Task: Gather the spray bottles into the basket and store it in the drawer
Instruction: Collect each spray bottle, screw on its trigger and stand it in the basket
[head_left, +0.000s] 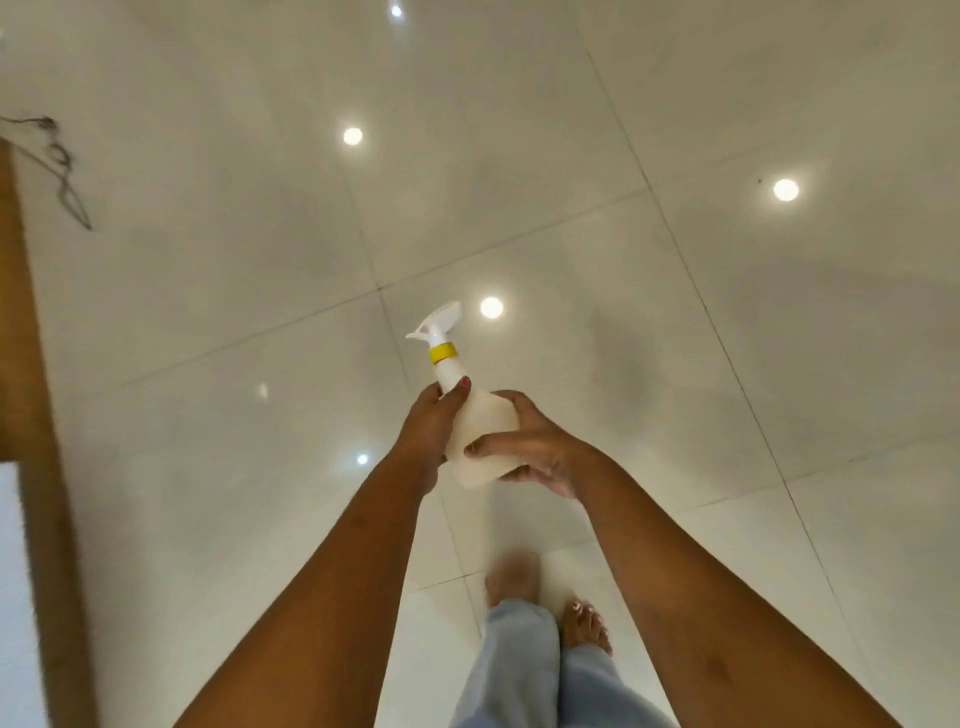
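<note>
A white spray bottle (480, 421) with a yellow collar and a white trigger head is held out in front of me over the floor, tilted with its nozzle pointing away and to the left. My left hand (434, 421) wraps its neck and upper body. My right hand (524, 447) grips the lower body and base. No basket or drawer is in view.
Glossy white floor tiles (675, 312) with dark grout lines fill the view and reflect ceiling lights. A wooden edge (31, 364) runs down the left side, with a thin dark cable (62, 171) lying near it. My bare feet (584, 626) and light trousers are below.
</note>
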